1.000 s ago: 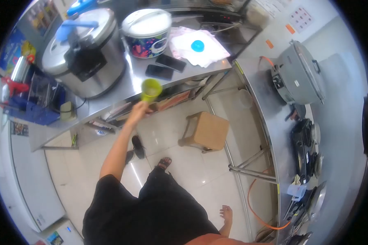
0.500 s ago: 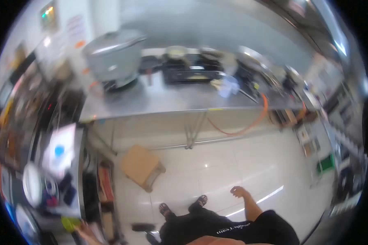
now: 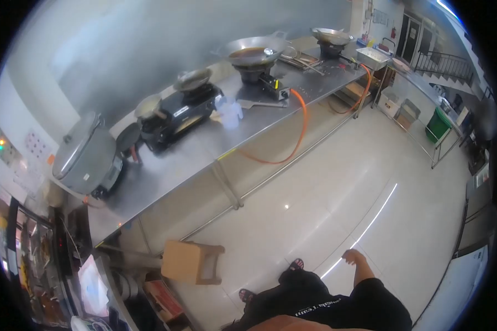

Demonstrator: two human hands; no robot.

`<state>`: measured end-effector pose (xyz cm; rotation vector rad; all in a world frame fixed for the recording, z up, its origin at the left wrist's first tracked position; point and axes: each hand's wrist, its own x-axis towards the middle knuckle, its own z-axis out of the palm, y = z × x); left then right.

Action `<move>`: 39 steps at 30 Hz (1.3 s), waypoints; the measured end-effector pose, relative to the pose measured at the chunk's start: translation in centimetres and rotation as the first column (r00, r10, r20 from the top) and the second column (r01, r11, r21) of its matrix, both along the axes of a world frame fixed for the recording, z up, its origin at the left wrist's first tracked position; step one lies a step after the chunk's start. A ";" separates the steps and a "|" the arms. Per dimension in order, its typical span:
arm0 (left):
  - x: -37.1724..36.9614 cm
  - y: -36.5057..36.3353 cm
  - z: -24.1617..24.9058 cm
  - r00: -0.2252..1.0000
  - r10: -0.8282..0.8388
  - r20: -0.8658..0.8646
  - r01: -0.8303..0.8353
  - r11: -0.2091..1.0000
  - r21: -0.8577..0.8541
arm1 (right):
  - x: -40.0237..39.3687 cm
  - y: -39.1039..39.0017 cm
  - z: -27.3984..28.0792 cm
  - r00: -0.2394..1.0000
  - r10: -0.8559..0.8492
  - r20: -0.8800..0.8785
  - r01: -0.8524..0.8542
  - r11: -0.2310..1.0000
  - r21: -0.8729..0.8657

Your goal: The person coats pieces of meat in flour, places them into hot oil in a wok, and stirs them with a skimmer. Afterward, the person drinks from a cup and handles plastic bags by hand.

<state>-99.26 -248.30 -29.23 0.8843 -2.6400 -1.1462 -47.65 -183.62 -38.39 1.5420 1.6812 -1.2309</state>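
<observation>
My right hand (image 3: 354, 257) hangs at my side above the tiled floor, its fingers curled loosely, touching nothing that I can see. My left hand is outside the view. Ahead stands a long steel table (image 3: 176, 179). On it are a large grey rice cooker (image 3: 85, 157), a black two-burner stove (image 3: 176, 118) with two pans, a translucent plastic jug (image 3: 229, 113) and a wok (image 3: 254, 52) holding dark liquid on a burner.
A brown stool (image 3: 183, 262) stands on the floor at the lower left, near a side counter with papers (image 3: 94, 289). An orange hose (image 3: 303, 124) droops below the table edge. A green bin (image 3: 438, 126) and a second wok (image 3: 332, 37) are farther right.
The view has swung to the right, bringing the woks and stairs into clearer sight. My left hand, earlier at the lower left by a green object, has left the frame.
</observation>
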 end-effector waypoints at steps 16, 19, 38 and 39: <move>2.6 63.0 -4.6 -0.197 -0.959 0.206 0.867 -0.072 0.493 | 8.5 18.5 8.1 0.859 -0.409 -0.307 0.500 0.800 0.333; 1.0 69.3 -8.1 -0.338 -0.840 0.425 0.928 -0.223 0.297 | 13.4 20.4 7.5 0.835 -0.475 -0.278 0.550 0.730 0.405; 17.8 135.1 -1.4 -0.682 -0.726 0.087 0.684 -0.591 0.427 | 15.4 20.9 1.2 -0.013 -0.816 -0.579 0.996 -0.064 0.068; 18.0 135.8 -1.3 -0.654 -0.751 0.093 0.717 -0.575 0.393 | 17.3 23.8 1.5 0.067 -0.789 -0.610 0.995 0.008 0.098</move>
